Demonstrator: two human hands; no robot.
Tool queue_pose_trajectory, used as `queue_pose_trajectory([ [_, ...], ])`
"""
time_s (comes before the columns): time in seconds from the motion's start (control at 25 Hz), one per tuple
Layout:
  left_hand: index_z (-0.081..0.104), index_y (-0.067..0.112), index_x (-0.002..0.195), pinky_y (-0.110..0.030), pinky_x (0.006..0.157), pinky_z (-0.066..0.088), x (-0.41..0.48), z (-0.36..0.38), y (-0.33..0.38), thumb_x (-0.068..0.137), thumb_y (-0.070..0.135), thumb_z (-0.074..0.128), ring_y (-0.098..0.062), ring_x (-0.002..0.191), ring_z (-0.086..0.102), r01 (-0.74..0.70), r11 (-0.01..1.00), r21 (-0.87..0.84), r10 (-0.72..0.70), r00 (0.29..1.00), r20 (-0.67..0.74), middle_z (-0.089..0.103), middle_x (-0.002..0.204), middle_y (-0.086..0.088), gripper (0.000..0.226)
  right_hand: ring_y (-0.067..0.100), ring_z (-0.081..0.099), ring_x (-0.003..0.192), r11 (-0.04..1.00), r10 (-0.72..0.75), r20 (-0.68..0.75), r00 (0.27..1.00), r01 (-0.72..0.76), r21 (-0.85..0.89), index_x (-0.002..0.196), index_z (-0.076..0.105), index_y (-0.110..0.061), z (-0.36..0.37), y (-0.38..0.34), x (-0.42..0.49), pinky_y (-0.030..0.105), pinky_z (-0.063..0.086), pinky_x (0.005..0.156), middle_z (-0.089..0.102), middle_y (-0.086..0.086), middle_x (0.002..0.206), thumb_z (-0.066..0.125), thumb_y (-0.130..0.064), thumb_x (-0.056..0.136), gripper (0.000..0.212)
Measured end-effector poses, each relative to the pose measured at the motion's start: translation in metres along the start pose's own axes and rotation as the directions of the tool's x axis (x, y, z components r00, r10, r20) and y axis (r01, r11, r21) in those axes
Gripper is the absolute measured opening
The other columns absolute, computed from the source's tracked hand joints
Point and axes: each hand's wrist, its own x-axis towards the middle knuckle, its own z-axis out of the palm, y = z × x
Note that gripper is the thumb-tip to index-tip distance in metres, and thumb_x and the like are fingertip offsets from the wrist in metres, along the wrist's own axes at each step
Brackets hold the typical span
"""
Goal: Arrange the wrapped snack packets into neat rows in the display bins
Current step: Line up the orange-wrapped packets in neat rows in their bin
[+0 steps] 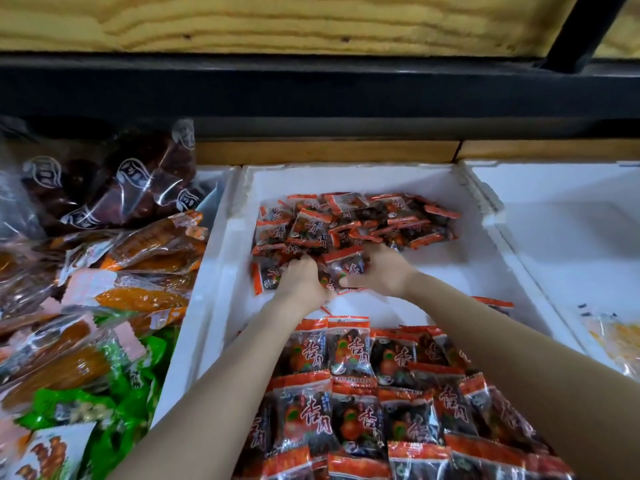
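Head view: glossy, orange-trimmed snack packets [346, 223] lie jumbled.

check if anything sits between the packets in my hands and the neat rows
Nothing visible does. The left hand and right hand hold red snack packets at the near edge of the loose pile; bare floor of the white foam bin separates them from the neat rows.

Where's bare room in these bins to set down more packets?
Middle bin: bare floor right of the right hand, between loose pile and neat rows. Right bin mostly bare, yellow packets at its near corner. Left bin is crammed.
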Motion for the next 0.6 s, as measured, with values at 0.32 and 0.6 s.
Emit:
queue_pose_trajectory([
  [0.32,0.046,0.003,0.132,-0.036,0.092,0.048,-0.043,-0.032,0.013,0.084,0.026,0.071,-0.027,0.113,0.059,-0.103,0.933,-0.344,-0.001,0.958,-0.287,0.064,0.120,-0.009,0.059,0.009,0.061,0.072,0.975,0.008,-0.106,0.994,0.016,0.220,0.095,0.061,-0.019,-0.042,0.010,-0.081,0.016,0.046,0.059,0.067,-0.006,0.083,0.070,-0.034,0.080,0.023],
  [0.6,0.056,0.020,0.100,-0.032,0.088,0.049,-0.091,-0.036,0.030,0.085,0.025,0.070,-0.013,0.096,0.061,-0.164,0.795,-0.584,0.064,0.980,-0.188,0.066,0.100,0.004,0.021,0.008,0.050,0.083,0.999,-0.006,0.144,0.990,0.010,-0.030,0.113,0.055,-0.016,-0.024,0.010,-0.103,0.007,0.034,0.058,0.057,-0.004,0.099,0.056,-0.034,0.092,0.029],
])
